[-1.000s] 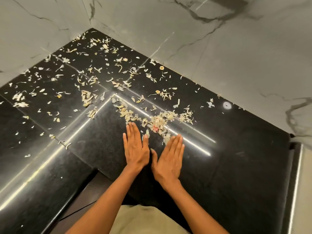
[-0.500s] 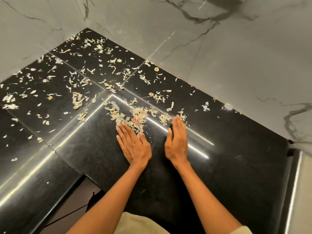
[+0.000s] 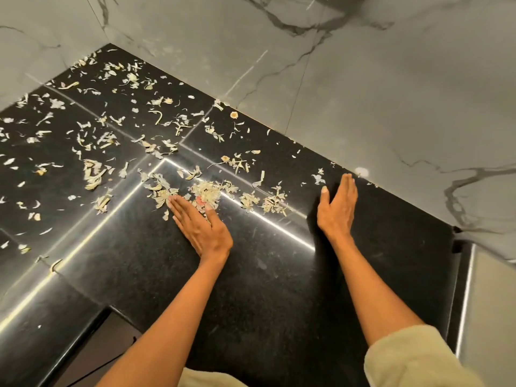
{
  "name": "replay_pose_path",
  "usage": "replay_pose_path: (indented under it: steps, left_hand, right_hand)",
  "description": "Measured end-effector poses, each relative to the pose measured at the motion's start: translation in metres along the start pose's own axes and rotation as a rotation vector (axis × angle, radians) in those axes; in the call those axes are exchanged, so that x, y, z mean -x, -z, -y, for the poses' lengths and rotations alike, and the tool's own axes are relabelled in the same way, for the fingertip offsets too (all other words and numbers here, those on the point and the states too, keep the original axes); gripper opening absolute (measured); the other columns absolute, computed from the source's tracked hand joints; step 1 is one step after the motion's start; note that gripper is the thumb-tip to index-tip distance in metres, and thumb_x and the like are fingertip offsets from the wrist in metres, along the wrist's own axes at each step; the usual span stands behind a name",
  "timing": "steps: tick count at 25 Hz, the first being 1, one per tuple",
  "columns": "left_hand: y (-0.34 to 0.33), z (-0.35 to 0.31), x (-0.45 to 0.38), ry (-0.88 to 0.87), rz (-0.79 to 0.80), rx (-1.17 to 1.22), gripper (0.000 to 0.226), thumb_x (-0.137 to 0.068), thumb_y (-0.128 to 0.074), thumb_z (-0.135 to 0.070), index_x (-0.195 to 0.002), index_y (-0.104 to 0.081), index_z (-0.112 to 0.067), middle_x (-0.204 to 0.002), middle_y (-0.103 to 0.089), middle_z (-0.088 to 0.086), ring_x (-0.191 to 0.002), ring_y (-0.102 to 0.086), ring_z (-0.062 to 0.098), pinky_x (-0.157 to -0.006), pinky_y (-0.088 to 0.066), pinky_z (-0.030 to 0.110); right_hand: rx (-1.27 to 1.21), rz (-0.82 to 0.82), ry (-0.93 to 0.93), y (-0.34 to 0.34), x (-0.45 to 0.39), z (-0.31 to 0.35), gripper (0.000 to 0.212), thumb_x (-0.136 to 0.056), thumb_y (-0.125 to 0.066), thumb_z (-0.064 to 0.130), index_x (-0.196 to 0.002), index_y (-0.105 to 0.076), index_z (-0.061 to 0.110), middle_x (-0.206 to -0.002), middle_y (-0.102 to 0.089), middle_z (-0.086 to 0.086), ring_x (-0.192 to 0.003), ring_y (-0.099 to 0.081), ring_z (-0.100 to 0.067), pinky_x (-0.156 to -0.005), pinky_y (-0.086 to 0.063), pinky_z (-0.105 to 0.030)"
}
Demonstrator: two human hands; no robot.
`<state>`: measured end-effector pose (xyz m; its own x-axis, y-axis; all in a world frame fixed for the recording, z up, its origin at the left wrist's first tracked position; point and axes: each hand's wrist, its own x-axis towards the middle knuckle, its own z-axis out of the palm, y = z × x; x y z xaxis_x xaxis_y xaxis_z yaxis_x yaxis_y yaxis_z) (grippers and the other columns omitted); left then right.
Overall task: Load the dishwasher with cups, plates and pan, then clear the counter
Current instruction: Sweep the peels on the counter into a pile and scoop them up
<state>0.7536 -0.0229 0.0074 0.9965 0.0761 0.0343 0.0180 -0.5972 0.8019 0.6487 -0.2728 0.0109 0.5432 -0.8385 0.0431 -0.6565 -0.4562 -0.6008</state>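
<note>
Marble wall panels [image 3: 363, 88] meet in a corner behind a glossy black counter [image 3: 265, 275], with bright streaks of light reflected across the stone between the two arms. Pale, dry vegetable scraps [image 3: 206, 191] lie strewn ahead and to the left of the left hand [image 3: 202, 227], thickest in a small heap touching its fingertips, with one pinkish bit among them. That hand lies flat, fingers straight and together, holding nothing. The right hand [image 3: 336, 208] stands on its edge well to the right, fingers straight, holding nothing, a few flakes just beyond its fingertips. A light sleeve [image 3: 413, 358] covers the right upper arm.
</note>
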Motion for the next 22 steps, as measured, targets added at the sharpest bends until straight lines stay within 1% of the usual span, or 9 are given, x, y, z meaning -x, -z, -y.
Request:
replay_pose_path:
  steps: [3, 6, 8, 10, 11, 13, 15, 19, 22]
  left_hand:
    - [0.014, 0.014, -0.011, -0.056, -0.062, 0.056, 0.067, -0.102, -0.031, -0.034, -0.158, -0.007, -0.005, -0.166, -0.006, 0.009, -0.154, 0.0, 0.015, -0.125, 0.001, 0.035]
    - [0.022, 0.024, -0.023, -0.058, -0.077, 0.055, 0.067, -0.099, -0.032, -0.031, -0.157, -0.011, -0.004, -0.166, -0.01, 0.01, -0.154, -0.004, 0.018, -0.126, -0.003, 0.035]
    - [0.021, 0.025, -0.025, -0.052, -0.054, 0.042, 0.067, -0.1, -0.033, -0.032, -0.157, -0.012, -0.004, -0.165, -0.011, 0.011, -0.154, -0.005, 0.019, -0.125, -0.005, 0.034]
    - [0.019, 0.026, -0.025, -0.052, -0.025, 0.013, 0.068, -0.1, -0.033, -0.034, -0.157, -0.012, -0.004, -0.165, -0.011, 0.011, -0.153, -0.006, 0.019, -0.125, -0.005, 0.036]
    - [0.018, 0.026, -0.025, -0.051, -0.018, 0.0, 0.069, -0.099, -0.033, -0.035, -0.157, -0.012, -0.005, -0.165, -0.011, 0.01, -0.153, -0.006, 0.019, -0.125, -0.005, 0.037]
    - [0.018, 0.028, -0.025, -0.056, -0.011, -0.024, 0.07, -0.098, -0.033, -0.035, -0.157, -0.013, -0.005, -0.165, -0.012, 0.01, -0.153, -0.007, 0.019, -0.125, -0.006, 0.038]
    - [0.018, 0.029, -0.026, -0.066, -0.002, -0.047, 0.071, -0.097, -0.032, -0.037, -0.157, -0.012, -0.005, -0.165, -0.011, 0.01, -0.154, -0.006, 0.018, -0.125, -0.004, 0.038]
    - [0.017, 0.031, -0.025, -0.086, 0.013, -0.077, 0.072, -0.098, -0.031, -0.04, -0.158, -0.011, -0.006, -0.166, -0.01, 0.01, -0.154, -0.005, 0.017, -0.126, -0.003, 0.038]
    - [0.016, 0.03, -0.024, -0.09, 0.02, -0.089, 0.072, -0.097, -0.031, -0.04, -0.158, -0.01, -0.006, -0.166, -0.01, 0.01, -0.153, -0.005, 0.016, -0.126, -0.003, 0.038]
  right_hand:
    - [0.099, 0.071, -0.023, -0.007, -0.024, 0.016, 0.07, -0.105, -0.043, 0.036, -0.159, -0.014, 0.004, -0.167, -0.014, -0.014, -0.155, -0.007, -0.025, -0.127, -0.006, -0.039]
    - [0.085, 0.183, 0.176, -0.03, -0.014, 0.049, 0.07, -0.105, -0.042, 0.035, -0.16, -0.012, 0.006, -0.167, -0.011, -0.013, -0.155, -0.006, -0.023, -0.127, -0.005, -0.04]
    - [-0.023, 0.284, 0.339, -0.046, 0.006, 0.065, 0.065, -0.103, -0.043, 0.032, -0.159, -0.019, 0.009, -0.166, -0.019, -0.009, -0.154, -0.013, -0.019, -0.127, -0.009, -0.038]
    - [-0.192, 0.263, 0.375, -0.05, 0.02, 0.066, 0.058, -0.1, -0.045, 0.026, -0.155, -0.034, 0.01, -0.16, -0.035, -0.008, -0.149, -0.028, -0.018, -0.123, -0.02, -0.035]
    - [-0.244, 0.163, 0.357, -0.046, 0.022, 0.062, 0.053, -0.099, -0.048, 0.023, -0.15, -0.044, 0.008, -0.154, -0.045, -0.01, -0.143, -0.037, -0.02, -0.12, -0.027, -0.035]
    - [-0.212, -0.149, 0.256, -0.034, 0.015, 0.042, 0.043, -0.096, -0.052, 0.016, -0.137, -0.058, 0.005, -0.138, -0.06, -0.014, -0.129, -0.05, -0.026, -0.111, -0.036, -0.035]
    - [-0.095, -0.336, 0.079, -0.012, -0.003, 0.015, 0.043, -0.093, -0.051, 0.018, -0.133, -0.06, 0.004, -0.135, -0.06, -0.015, -0.126, -0.05, -0.031, -0.109, -0.037, -0.038]
    - [0.108, -0.234, -0.216, 0.02, -0.032, -0.022, 0.053, -0.098, -0.051, 0.027, -0.145, -0.044, 0.002, -0.149, -0.043, -0.017, -0.14, -0.036, -0.033, -0.117, -0.031, -0.047]
    - [0.111, -0.127, -0.144, 0.013, -0.025, -0.017, 0.057, -0.1, -0.052, 0.025, -0.15, -0.037, 0.001, -0.156, -0.034, -0.018, -0.147, -0.028, -0.033, -0.123, -0.022, -0.045]
